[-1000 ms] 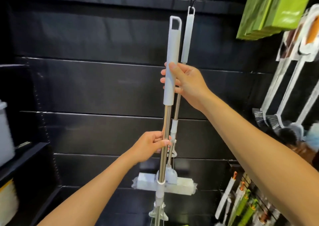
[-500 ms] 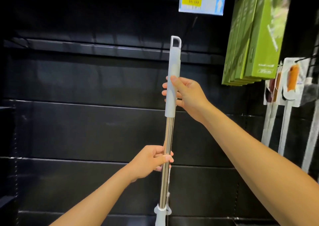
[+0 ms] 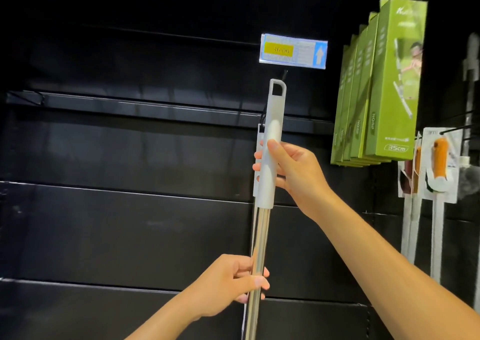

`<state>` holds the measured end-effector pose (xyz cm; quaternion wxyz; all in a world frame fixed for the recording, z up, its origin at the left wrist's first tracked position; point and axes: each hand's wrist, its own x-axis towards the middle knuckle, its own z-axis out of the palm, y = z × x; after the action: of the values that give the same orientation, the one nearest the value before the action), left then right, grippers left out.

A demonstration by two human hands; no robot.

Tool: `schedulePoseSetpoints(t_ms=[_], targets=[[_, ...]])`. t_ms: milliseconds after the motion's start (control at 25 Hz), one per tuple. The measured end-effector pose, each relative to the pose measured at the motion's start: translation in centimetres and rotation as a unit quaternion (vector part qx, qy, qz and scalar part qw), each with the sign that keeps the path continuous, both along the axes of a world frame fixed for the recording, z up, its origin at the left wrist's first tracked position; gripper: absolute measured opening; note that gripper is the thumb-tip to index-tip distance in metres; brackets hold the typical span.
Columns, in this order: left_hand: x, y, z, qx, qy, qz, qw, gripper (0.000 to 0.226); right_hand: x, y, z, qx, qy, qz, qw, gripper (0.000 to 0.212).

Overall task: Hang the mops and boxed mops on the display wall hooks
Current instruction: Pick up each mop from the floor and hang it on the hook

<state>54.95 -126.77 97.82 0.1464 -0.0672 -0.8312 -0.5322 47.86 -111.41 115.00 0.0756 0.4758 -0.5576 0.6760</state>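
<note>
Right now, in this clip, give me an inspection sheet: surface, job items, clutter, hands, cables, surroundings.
Surface: black slatted display wall, mostly bare.
Job's things: mop held upright, its hanging loop just below the price tag; green boxes hung at the right.
Clutter: nothing seen.
Grippers: right hand grips the grey handle; left hand grips the metal pole.
Cables: nothing seen.
Surroundings: carded brushes hang at far right.
</note>
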Motion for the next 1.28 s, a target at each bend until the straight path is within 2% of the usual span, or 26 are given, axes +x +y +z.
schedulePoseSetpoints(t_ms=[160, 400, 1040, 1280], targets=[[1.0, 0.9, 0.3, 0.002, -0.002, -0.007, 1.000, 0.019, 0.7, 0.5, 0.0, -0.008, 0.010, 0.008, 1.000, 0.051], [1.7, 1.7, 1.4, -0.003, -0.008, -0.028, 1.000, 0.019, 0.7, 1.1, 0.8, -0.029, 0.011, 0.006, 1.000, 0.026], [1.0, 1.7, 1.6, -0.013, 0.011, -0.039, 0.999, 0.020, 0.0, 0.9, 1.5, -0.031, 0.016, -0.018, 0.999, 0.029], [-0.2, 0.6, 1.0, -0.016, 0.008, -0.026, 1.000, 0.019, -1.5, -0.2, 1.0, -0.024, 0.009, -0.005, 1.000, 0.021]])
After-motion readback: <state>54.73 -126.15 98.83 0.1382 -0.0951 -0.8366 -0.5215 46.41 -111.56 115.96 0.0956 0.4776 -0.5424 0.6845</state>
